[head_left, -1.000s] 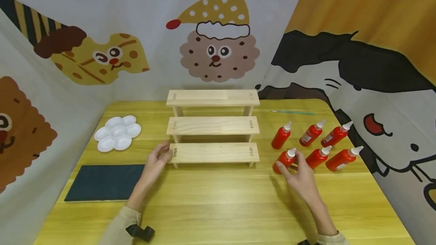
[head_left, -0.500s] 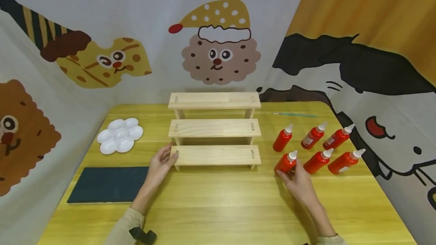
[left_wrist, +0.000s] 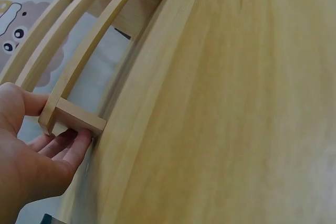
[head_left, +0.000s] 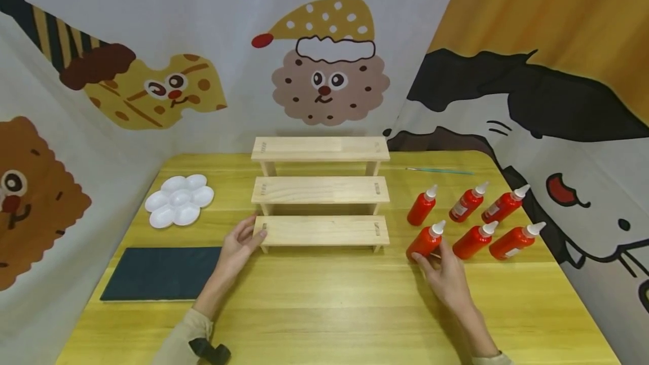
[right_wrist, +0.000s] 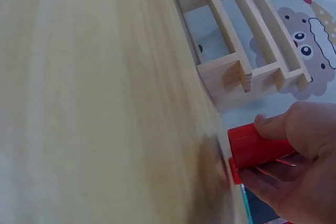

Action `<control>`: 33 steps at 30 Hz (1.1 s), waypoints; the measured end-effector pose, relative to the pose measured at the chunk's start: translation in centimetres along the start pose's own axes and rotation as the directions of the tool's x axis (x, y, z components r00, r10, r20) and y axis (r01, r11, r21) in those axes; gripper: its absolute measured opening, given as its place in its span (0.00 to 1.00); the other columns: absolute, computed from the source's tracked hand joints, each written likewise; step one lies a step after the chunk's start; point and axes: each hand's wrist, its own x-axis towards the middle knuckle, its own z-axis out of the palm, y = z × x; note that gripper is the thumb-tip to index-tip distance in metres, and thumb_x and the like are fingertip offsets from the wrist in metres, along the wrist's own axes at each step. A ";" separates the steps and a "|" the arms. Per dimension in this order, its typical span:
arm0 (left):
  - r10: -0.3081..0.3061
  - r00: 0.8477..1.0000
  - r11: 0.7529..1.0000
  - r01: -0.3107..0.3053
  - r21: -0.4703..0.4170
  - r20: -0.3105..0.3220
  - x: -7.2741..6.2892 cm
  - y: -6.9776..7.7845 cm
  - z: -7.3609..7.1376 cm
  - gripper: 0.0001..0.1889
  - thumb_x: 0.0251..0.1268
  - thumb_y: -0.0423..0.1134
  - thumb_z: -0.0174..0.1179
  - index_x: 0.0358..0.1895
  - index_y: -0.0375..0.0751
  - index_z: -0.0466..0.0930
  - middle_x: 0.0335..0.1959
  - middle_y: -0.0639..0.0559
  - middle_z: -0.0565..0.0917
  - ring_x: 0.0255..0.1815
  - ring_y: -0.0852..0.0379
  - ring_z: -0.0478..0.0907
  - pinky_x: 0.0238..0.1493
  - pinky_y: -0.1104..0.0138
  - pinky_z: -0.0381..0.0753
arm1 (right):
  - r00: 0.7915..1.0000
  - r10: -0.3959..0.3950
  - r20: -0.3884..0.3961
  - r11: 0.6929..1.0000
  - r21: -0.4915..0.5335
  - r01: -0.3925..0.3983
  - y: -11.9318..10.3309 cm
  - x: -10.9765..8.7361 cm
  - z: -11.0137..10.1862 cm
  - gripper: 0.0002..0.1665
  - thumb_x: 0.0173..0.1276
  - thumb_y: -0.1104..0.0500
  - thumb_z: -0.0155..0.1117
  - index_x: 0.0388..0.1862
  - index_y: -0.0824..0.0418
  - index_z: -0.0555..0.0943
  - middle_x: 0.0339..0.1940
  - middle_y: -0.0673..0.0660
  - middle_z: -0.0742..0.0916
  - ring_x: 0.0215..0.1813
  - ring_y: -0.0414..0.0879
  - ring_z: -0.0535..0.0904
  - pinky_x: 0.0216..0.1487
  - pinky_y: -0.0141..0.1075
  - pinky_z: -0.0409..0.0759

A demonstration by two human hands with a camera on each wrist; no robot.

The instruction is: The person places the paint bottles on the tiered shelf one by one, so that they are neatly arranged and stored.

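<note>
A three-tier wooden stand [head_left: 321, 189] stands at the middle back of the table. My left hand [head_left: 237, 249] grips the left end of its lowest board. In the left wrist view the thumb lies on the board's end, with the fingers [left_wrist: 79, 148] against the leg beneath. To the right of the stand, my right hand [head_left: 448, 275] holds a red squeeze bottle [head_left: 425, 243] with a white nozzle. The right wrist view has the thumb on one side of this bottle [right_wrist: 252, 148] and the fingers on the other, with its base close to the tabletop; the nozzle is hidden there.
Several more red bottles [head_left: 474, 242] stand at the right, close to the right hand. Behind them lies a thin teal paintbrush [head_left: 440, 170]. A white flower-shaped palette [head_left: 178, 200] and a dark flat board [head_left: 159, 274] lie at the left. Printed cloth [head_left: 203, 4] hangs behind the table.
My right hand has closed round the red bottle, which now leans slightly. The left thumb has come onto the top of the lowest board. The head view has shifted a little.
</note>
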 end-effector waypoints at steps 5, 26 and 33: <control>-0.022 1.000 0.999 0.022 -0.026 0.006 -0.2 0.2 -0.1 0.36 0.73 0.46 0.63 0.78 0.43 0.61 0.71 0.33 0.71 0.73 0.37 0.69 0.55 0.72 0.78 | 0.995 -0.096 -0.030 0.994 -0.046 0.094 -1.2 0.5 -0.2 0.27 0.61 0.73 0.73 0.58 0.70 0.74 0.49 0.68 0.88 0.47 0.64 0.87 0.46 0.53 0.85; -0.053 0.998 0.995 0.052 -0.081 -0.016 -0.2 0.1 0.2 0.32 0.75 0.41 0.61 0.78 0.46 0.61 0.67 0.37 0.76 0.50 0.65 0.80 0.53 0.68 0.81 | 0.906 -0.424 0.011 0.906 0.003 0.424 -10.7 7.9 -0.5 0.31 0.61 0.71 0.74 0.61 0.65 0.72 0.49 0.59 0.88 0.47 0.53 0.88 0.48 0.37 0.86; -0.048 0.999 0.997 0.046 -0.061 -0.024 -0.2 0.3 0.4 0.32 0.74 0.42 0.62 0.77 0.46 0.62 0.68 0.35 0.75 0.55 0.57 0.80 0.52 0.68 0.81 | 0.894 -0.447 0.037 0.891 0.110 0.441 -14.4 11.4 1.1 0.30 0.65 0.68 0.72 0.63 0.66 0.71 0.53 0.61 0.86 0.55 0.55 0.84 0.55 0.51 0.84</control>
